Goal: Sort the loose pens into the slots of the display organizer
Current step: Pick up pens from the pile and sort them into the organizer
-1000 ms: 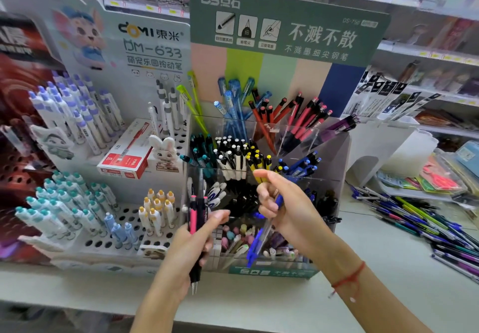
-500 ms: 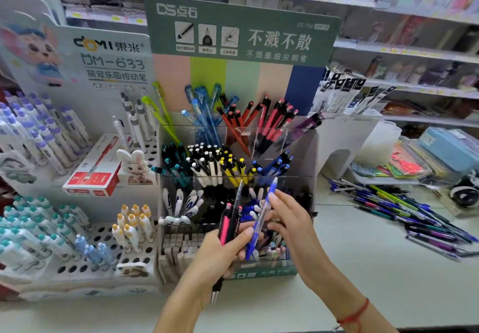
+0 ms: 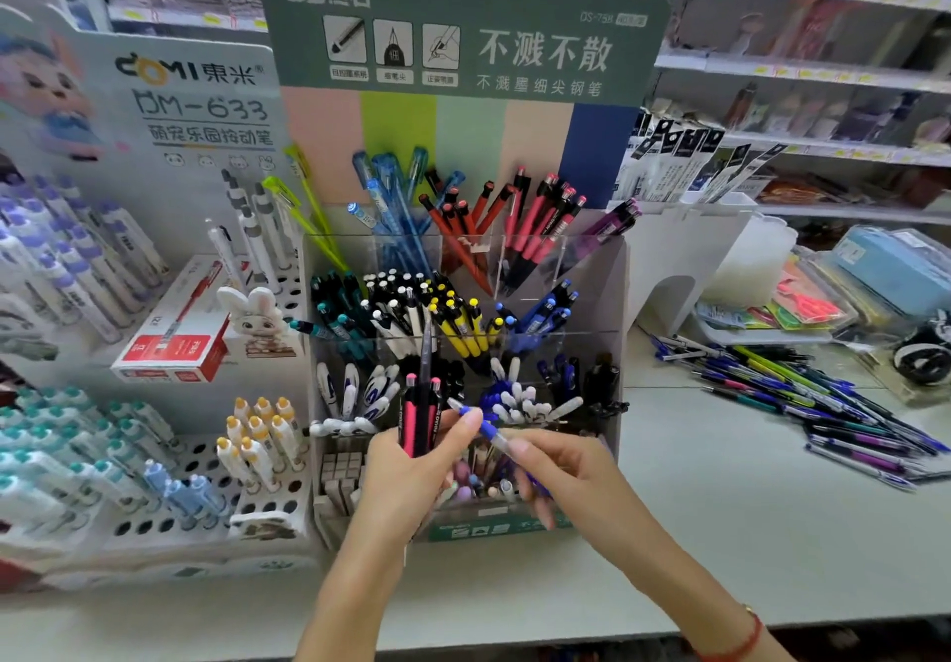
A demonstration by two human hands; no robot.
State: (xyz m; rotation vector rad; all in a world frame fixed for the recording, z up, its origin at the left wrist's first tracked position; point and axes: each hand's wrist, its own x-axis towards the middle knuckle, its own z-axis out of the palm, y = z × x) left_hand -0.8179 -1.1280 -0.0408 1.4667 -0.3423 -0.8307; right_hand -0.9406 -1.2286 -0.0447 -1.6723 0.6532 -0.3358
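Note:
The clear tiered display organizer [image 3: 612, 301] stands in the middle, its slots packed with blue, red, teal, white, yellow and black pens. My left hand [image 3: 406, 486] is in front of its lower rows and grips a small bunch of pens [image 3: 419, 419] upright: pink-and-black ones and a thin dark one. My right hand [image 3: 561, 476] pinches a blue pen [image 3: 486, 427] that lies slanted, its tip pointing up-left toward the bunch and touching my left thumb. A pile of loose pens [image 3: 823, 404] lies on the counter at the right.
A white peg-hole display [image 3: 170, 507] with capped pens stands to the left, with a red box [image 3: 170, 347] and a rabbit figure [image 3: 257, 316] on it. A white stand [image 3: 684, 260] and packaged items [image 3: 875, 275] sit at the right. Shelves fill the background.
The blue pen in my right hand has tipped from upright to slanted, pointing left. My left hand has lifted the bunch slightly. The camera has moved closer to the organizer.

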